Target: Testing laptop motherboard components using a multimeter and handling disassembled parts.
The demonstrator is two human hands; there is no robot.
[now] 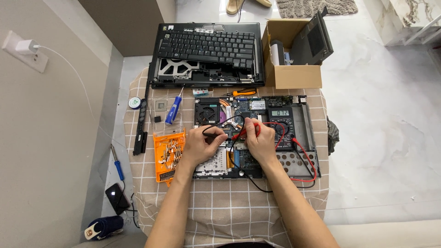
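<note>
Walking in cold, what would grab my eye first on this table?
Probably the opened laptop base in the middle of the checked cloth, its circuit board bare. Over it the left hand holds a black probe and the right hand a red probe, both wired to a dark multimeter lying on the base. Behind it lies the detached keyboard section.

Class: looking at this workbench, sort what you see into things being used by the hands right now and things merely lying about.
In use: left hand with black probe; right hand with red probe; multimeter; laptop board.

Lying about: blue screwdriver; orange parts tray; keyboard section; cardboard box; orange screwdriver.
</note>
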